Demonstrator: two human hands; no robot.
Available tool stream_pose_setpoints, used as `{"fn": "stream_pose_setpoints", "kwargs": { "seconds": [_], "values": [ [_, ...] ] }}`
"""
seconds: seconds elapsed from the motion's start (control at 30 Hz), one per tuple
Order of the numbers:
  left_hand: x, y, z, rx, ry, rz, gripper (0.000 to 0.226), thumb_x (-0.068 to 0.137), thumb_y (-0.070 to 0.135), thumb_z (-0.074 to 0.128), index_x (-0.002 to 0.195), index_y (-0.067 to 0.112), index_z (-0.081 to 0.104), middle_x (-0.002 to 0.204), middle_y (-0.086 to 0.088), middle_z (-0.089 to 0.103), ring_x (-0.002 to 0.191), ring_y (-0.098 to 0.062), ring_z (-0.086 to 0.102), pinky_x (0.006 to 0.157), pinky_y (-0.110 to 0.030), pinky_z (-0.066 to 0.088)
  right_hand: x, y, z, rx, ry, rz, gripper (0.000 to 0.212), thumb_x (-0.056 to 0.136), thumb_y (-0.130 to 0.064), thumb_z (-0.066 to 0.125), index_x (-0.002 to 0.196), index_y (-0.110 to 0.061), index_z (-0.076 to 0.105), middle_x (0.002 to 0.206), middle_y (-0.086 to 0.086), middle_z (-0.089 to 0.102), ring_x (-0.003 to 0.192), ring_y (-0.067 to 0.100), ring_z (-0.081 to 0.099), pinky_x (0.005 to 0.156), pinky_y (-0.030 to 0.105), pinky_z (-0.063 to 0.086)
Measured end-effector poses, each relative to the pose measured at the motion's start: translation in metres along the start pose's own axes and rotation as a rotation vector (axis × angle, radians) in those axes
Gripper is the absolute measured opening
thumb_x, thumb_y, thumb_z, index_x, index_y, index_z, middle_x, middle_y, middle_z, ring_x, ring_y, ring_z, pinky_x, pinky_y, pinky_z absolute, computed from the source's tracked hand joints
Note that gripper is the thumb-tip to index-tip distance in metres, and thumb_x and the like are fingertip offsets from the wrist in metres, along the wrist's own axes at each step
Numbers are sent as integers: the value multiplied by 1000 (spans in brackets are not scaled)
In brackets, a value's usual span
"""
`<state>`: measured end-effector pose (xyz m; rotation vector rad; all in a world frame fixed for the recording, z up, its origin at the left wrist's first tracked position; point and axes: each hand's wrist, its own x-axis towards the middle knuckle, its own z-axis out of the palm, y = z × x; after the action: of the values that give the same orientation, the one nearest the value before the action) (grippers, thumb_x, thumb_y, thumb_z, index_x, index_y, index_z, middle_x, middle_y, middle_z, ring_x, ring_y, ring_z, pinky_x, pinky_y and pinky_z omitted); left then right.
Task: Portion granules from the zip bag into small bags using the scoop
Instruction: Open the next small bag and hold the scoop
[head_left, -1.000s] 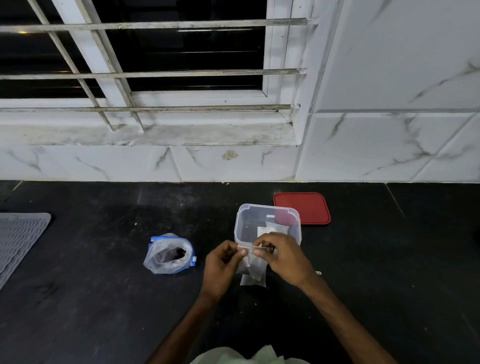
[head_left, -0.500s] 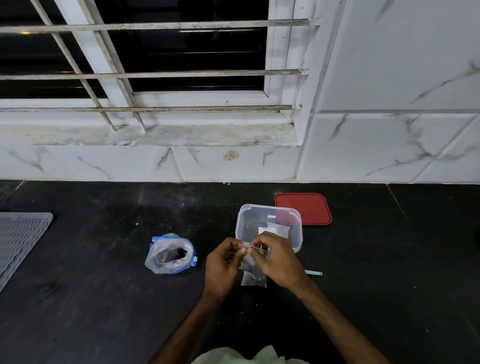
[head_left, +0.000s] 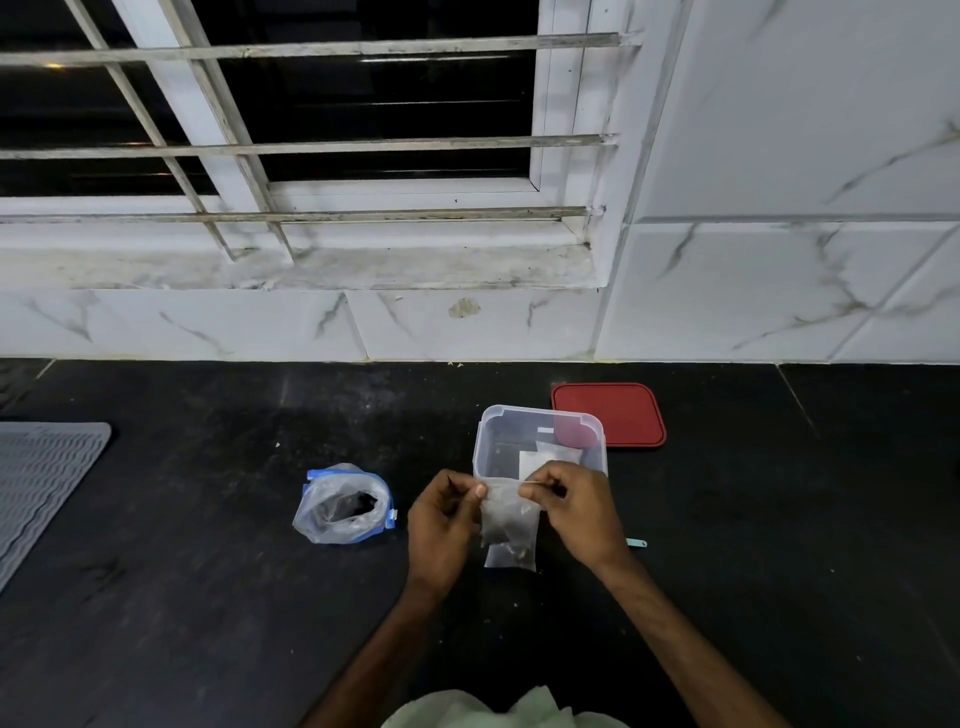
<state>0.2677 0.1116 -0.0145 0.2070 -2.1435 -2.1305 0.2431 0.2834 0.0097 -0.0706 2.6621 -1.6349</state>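
Both the left hand (head_left: 441, 525) and right hand (head_left: 582, 512) pinch the top edge of an upright small bag (head_left: 510, 525) holding dark granules (head_left: 506, 535), beside the open zip bag (head_left: 343, 504).

One zip bag (head_left: 344, 506), one tub (head_left: 540, 441), one lid (head_left: 613, 413), perhaps three small bags (head_left: 509, 525).

Black counter (head_left: 182, 597): zip bag (head_left: 340, 506), tub (head_left: 540, 441), lid (head_left: 610, 415).

No legible txt or labels anywhere.
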Motion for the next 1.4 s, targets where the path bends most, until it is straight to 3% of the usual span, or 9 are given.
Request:
{"fn": "stream_pose_setpoints", "kwargs": {
  "seconds": [0.17, 0.33, 0.53, 0.67, 0.77, 0.9, 1.1, 1.27, 1.4],
  "values": [
    [-5, -3, 0, -159, -159, -63, 18, 95, 9, 58, 112, 2, 60, 104, -13, 71, 98, -26, 70, 77, -33, 58, -1, 1, 1, 37, -15, -4, 5, 82, -13, 76, 78, -13, 73, 73, -7, 71, 72, 5, 67, 71, 21, 55],
    [-2, -22, -11, 87, -444, -251, 31, 86, 9, 72, 116, 12, 64, 104, -5, 76, 95, -22, 72, 74, -31, 59, -3, 17, 2, 43, -28, 55, 5, 81, -17, 78, 78, -14, 75, 63, -11, 67, 60, 0, 62, 65, 18, 50],
    [-10, -36, -10, 46, -372, -384, 29, 83, -3, 71, 109, 9, 65, 98, -6, 77, 89, -22, 73, 69, -26, 58, -18, 37, 11, 25, -41, 155, 21, 77, -32, 80, 92, -24, 69, 84, -10, 70, 79, 2, 66, 74, 21, 53],
    [-12, -37, -6, -95, -239, -367, 31, 82, -10, 68, 109, 5, 65, 99, -11, 76, 94, -26, 73, 77, -32, 59, -33, 51, 17, -29, -186, 261, 28, 71, -41, 83, 86, -21, 69, 80, -5, 72, 72, 7, 68, 67, 28, 58],
    [-12, -36, -6, -97, -241, -351, 34, 80, -12, 69, 108, 7, 65, 99, -11, 76, 96, -25, 72, 80, -33, 59, -35, 56, 16, -8, -280, 272, 16, 81, -26, 77, 79, -11, 72, 72, 7, 72, 59, 13, 64, 59, 33, 56],
    [-8, -38, -14, -5, -303, -329, 41, 78, -10, 72, 114, 8, 64, 104, -8, 76, 99, -22, 72, 86, -36, 58, -32, 54, 12, -51, -285, 220, 16, 82, -21, 76, 67, -17, 71, 65, 5, 72, 52, 8, 59, 57, 21, 48],
    [-6, -53, -22, 270, -348, -317, 37, 72, -1, 81, 102, 17, 68, 93, -5, 76, 90, -18, 73, 83, -30, 58, -32, 65, 12, -274, -330, 281, 27, 80, -28, 76, 56, -28, 63, 57, -9, 68, 49, 1, 59, 63, 26, 51],
    [-6, -54, -17, 448, -398, -256, 40, 75, 7, 80, 104, 29, 62, 97, 8, 72, 90, 4, 68, 79, -12, 53, -35, 66, 19, -433, -365, 294, 20, 82, -34, 74, 66, -30, 62, 64, -10, 64, 69, 4, 65, 72, 25, 51],
    [-4, -52, -19, 497, -391, -203, 50, 74, 12, 81, 115, 31, 58, 102, 7, 70, 90, -3, 68, 81, -18, 55, -33, 63, 16, -547, -314, 286, 15, 85, -33, 69, 87, -18, 69, 88, 1, 73, 86, 18, 68, 78, 30, 51]
  ]
}}
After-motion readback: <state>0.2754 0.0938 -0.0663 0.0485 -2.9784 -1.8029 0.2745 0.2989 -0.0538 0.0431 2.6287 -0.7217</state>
